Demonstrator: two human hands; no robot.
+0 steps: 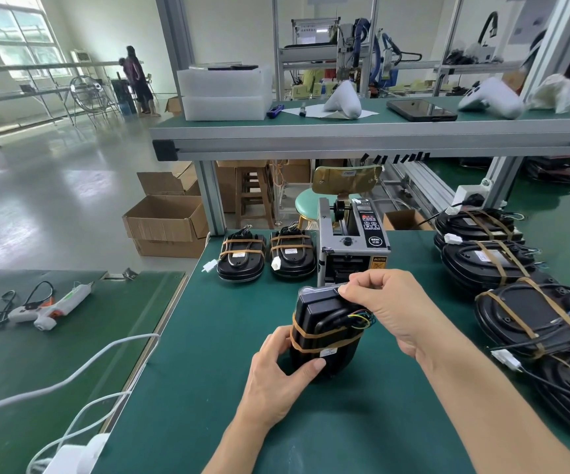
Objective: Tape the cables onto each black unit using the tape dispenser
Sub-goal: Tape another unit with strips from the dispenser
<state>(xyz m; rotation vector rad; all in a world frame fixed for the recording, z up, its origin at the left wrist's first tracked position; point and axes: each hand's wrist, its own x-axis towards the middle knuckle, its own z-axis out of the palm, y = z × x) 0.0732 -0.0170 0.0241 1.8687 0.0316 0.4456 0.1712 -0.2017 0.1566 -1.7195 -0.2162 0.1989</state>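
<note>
My left hand [278,367] grips the near end of a black unit [324,331] tipped up on the green table [208,354], just before the dispenser [352,244]. My right hand [389,306] pinches tape at its top edge, beside the cables [355,318]

The tape dispenser [352,241] carries a round black badge reading "SEMI" beside its knob, and a yellow warning sticker reading "CAUTION" lower on its front. Its control panel print and the small white labels on the black units are too small to read.
</note>
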